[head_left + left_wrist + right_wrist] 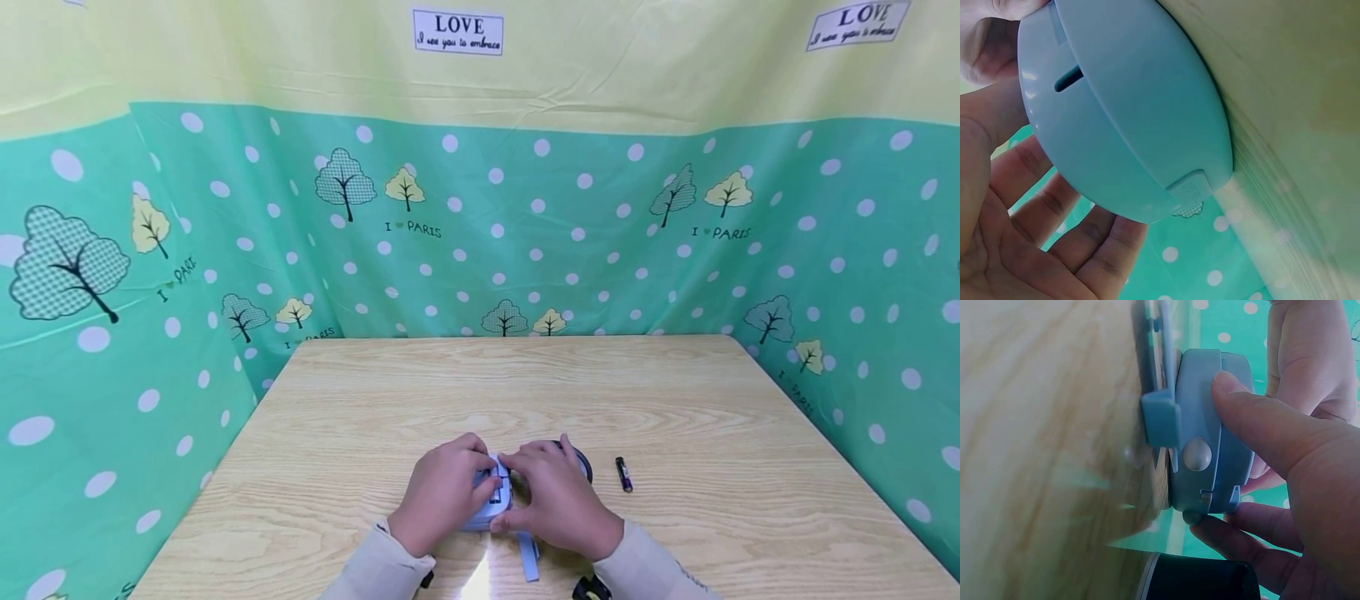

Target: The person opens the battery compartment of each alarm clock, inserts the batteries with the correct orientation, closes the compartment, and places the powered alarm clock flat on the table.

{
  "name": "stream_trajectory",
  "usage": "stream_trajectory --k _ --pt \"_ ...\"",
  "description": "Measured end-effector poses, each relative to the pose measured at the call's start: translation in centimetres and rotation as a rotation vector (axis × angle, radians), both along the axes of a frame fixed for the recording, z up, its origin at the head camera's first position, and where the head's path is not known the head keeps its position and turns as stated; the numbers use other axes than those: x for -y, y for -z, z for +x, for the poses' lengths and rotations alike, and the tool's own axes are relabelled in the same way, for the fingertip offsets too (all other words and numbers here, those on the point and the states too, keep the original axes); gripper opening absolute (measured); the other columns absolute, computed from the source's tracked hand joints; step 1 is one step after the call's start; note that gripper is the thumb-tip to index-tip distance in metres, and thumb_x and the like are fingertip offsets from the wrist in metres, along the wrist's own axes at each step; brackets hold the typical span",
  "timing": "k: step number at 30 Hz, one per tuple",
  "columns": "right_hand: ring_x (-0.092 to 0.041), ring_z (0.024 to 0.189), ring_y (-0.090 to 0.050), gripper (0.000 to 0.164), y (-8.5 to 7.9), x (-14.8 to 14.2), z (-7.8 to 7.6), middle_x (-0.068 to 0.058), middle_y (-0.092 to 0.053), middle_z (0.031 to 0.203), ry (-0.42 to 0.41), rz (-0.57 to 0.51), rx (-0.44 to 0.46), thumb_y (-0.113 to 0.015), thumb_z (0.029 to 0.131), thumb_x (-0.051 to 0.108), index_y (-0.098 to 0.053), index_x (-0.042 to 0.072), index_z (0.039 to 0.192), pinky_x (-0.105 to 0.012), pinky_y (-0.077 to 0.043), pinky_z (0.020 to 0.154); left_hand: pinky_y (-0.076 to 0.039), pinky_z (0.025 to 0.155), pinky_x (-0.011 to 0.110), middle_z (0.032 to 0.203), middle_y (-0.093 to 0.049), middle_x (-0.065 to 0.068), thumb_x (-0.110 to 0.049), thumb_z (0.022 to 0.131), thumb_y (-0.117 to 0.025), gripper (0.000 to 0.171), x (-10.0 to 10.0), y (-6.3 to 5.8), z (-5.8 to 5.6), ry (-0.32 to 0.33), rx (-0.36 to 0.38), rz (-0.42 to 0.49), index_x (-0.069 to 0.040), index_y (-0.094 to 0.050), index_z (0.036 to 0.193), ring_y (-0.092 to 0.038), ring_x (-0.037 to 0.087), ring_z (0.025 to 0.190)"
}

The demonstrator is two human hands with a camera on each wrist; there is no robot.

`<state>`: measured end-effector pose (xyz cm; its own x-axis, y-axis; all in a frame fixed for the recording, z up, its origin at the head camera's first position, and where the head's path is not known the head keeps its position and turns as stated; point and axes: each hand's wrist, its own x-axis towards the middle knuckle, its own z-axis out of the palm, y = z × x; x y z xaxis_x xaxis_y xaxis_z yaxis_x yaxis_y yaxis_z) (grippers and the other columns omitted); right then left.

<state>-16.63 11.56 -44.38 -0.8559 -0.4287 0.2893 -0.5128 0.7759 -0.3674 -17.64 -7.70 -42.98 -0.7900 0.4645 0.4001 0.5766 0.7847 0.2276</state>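
A light blue rounded plastic device rests on the table with its battery compartment facing up. My left hand holds it from the left, thumb and fingertips at the compartment; its other fingers lie along the casing in the left wrist view. From the other side my right hand grips the device, thumb pressed on its side wall near a round silvery button. What lies beneath the left fingertips is partly hidden. A loose dark battery lies right of the right hand.
A light blue flat strip lies at the device's near right. Behind the right hand is a round black-rimmed object, mostly covered. The wooden table is bordered by green dotted cloth at the back and sides.
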Motion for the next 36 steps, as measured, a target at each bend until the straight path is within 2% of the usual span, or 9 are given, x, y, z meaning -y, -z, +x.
stream_trajectory --k 8,12,16,27,32,36 --pt "-0.016 0.118 -0.048 0.086 0.0 0.0 0.0 0.012 -0.062 0.116 0.004 0.007 0.003 -0.071 0.058 0.073 -0.062 0.023 0.127 -0.072 -0.010 0.103 -0.053 0.069 0.028 0.095 -0.062 -0.011 -0.038 0.083 -0.071 0.024 0.1 0.1 -0.1 -0.001 0.011 -0.002 -0.018 -0.077 0.094 -0.063 0.006 0.080" --pt "-0.016 0.118 -0.048 0.084 0.0 0.0 0.0 0.012 -0.062 0.116 0.006 0.003 0.011 -0.071 0.058 0.073 -0.062 0.025 0.127 -0.071 -0.009 0.103 -0.052 0.068 0.026 0.096 -0.063 -0.013 -0.036 0.082 -0.072 0.013 -0.1 0.2 0.1 0.022 0.035 0.023 -0.024 -0.077 0.084 -0.062 0.003 0.081" --pt "-0.015 0.117 -0.048 0.081 0.0 -0.1 0.0 0.013 -0.063 0.114 0.005 -0.003 0.010 -0.071 0.059 0.073 -0.061 0.029 0.126 -0.071 -0.008 0.103 -0.050 0.065 0.024 0.095 -0.065 -0.014 -0.033 0.082 -0.073 0.009 -0.4 0.3 0.6 0.039 0.029 0.041 -0.027 -0.076 0.076 -0.061 0.001 0.080" --pt "-0.016 0.116 -0.048 0.082 0.2 -0.1 -0.1 0.012 -0.063 0.113 -0.004 -0.008 -0.013 -0.072 0.058 0.072 -0.062 0.026 0.125 -0.072 -0.009 0.102 -0.051 0.069 0.026 0.094 -0.065 -0.016 -0.032 0.082 -0.073 0.007 -0.1 0.4 0.5 0.067 0.046 0.070 -0.030 -0.076 0.077 -0.061 0.001 0.083" --pt "-0.016 0.118 -0.048 0.084 0.0 -0.1 -0.1 0.012 -0.062 0.115 0.005 0.007 0.001 -0.071 0.058 0.073 -0.061 0.026 0.127 -0.071 -0.010 0.103 -0.052 0.078 0.030 0.096 -0.064 -0.017 -0.034 0.081 -0.074 0.005 0.4 0.3 0.0 0.095 0.100 0.091 -0.029 -0.075 0.081 -0.061 0.002 0.089" --pt "-0.016 0.117 -0.048 0.085 0.0 -0.1 -0.1 0.012 -0.062 0.114 0.004 0.007 -0.002 -0.070 0.058 0.073 -0.062 0.025 0.127 -0.071 -0.011 0.103 -0.050 0.085 0.032 0.100 -0.063 -0.018 -0.035 0.081 -0.074 0.013 0.9 0.4 -0.3 0.103 0.179 0.118 -0.028 -0.074 0.092 -0.060 0.003 0.094"
